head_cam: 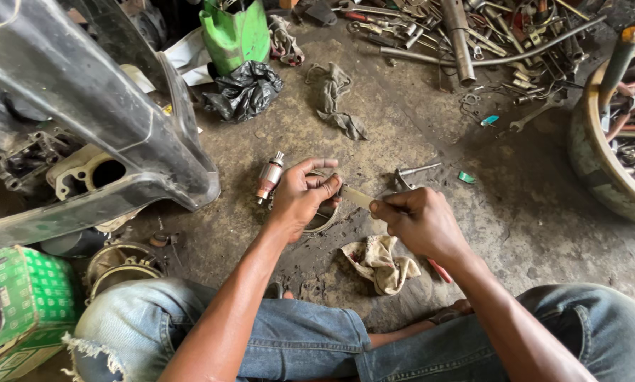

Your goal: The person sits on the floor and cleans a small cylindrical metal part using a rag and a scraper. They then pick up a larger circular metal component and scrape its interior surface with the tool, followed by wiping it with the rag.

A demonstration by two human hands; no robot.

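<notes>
A motor armature (269, 177) is gripped by the left hand (300, 198). A thin metal strip (356, 197) is pinched by the right hand (418, 221), fingers closed.

Bare floor (431, 134) open at 12 o'clock from hands, passage free there. Black bike body (84, 106) walls off 9 to 11 o'clock. Tool pile (473, 35) crowds 1 o'clock; round basin (601, 163) blocks 3 o'clock. Rag (378, 262) underneath at 6 o'clock, knees close behind. Green box (20, 304) at 8 o'clock.
</notes>
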